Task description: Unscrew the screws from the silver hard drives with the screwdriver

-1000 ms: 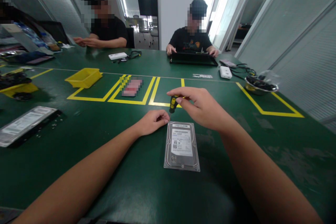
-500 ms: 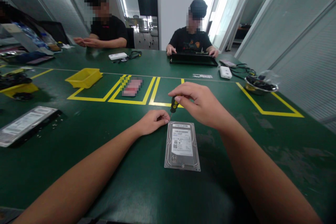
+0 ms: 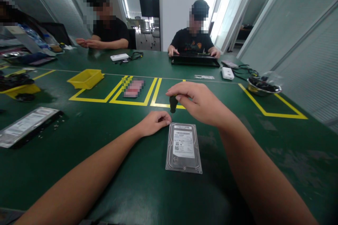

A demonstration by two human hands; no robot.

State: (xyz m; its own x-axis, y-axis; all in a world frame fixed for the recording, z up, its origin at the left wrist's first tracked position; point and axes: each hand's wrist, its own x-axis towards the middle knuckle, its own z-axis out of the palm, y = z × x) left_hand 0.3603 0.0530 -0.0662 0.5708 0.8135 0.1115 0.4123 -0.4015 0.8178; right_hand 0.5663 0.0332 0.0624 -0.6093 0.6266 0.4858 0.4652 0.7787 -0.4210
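Head view, looking fwd and down over a green table. Centre: hard drive, label side up, lying flat w/ its long axis running away from the wearer. Right hand hovers above the drive's far left corner, fingers curled shut round the top of a small screwdriver; handle dark, shaft pointing down toward that corner. Tip too small to tell whether it touches the drive. Left hand rests on the table just left of the same corner, fingers pinched together beside the screwdriver tip; whether it has hold of anything cannot be told. Both forearms enter from the lower edge, drive between them.

Surroundings: yellow tape lines mark out bays beyond the hands. Yellow tray sits far left of centre; a second drive-like unit lies near the left edge, well apart from the hands. Metal bowl w/ dark contents stands at far right. White box w/ cables lies near the bowl. Two other persons sit at the far side; one has both hands on a dark laptop, the other's hands rest on the table.
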